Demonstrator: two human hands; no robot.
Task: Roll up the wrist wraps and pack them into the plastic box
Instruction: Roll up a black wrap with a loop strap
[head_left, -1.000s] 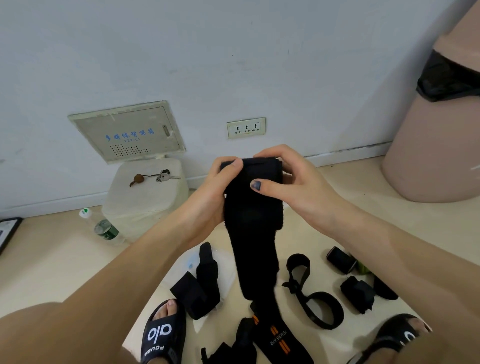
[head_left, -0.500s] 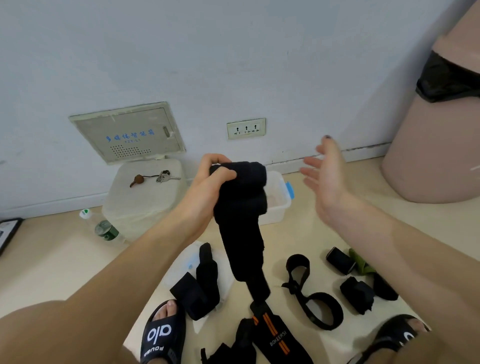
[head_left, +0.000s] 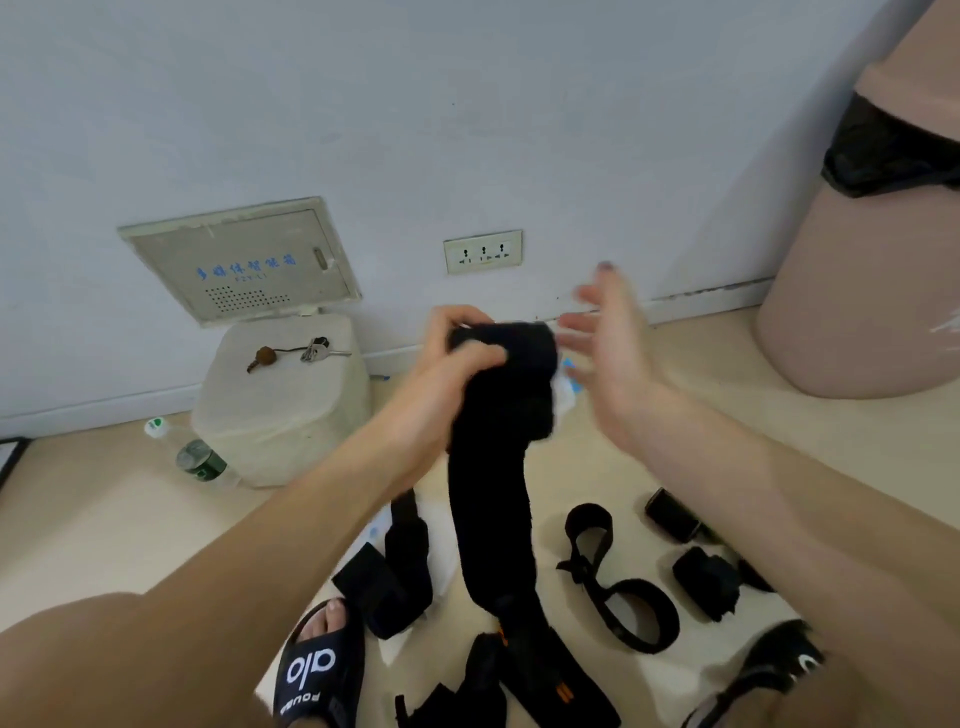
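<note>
Black elastic fabric fills the middle of the view: a long wrist wrap (head_left: 493, 467) hangs from the left hand (head_left: 447, 364), whose fingers and thumb curl round the rolled top of it, apparently to keep the finished turns from springing loose; the free tail drops straight down to the floor (head_left: 104, 519), its weight probably keeping the band taut for rolling; the right hand (head_left: 608, 353) hovers just beside the roll, fingers spread and straight, holding nothing, seemingly poised to take the next turn. Behind the roll only a sliver of the plastic box (head_left: 563, 387) shows, close by, presumably so a finished roll can go straight in; whether anything lies in it I cannot tell. On the floor near the slippered feet lie more wraps and a looped strap (head_left: 618, 582), within easy reach; two small dark bundles (head_left: 706, 577) sit to the right, perhaps wraps already rolled.
</note>
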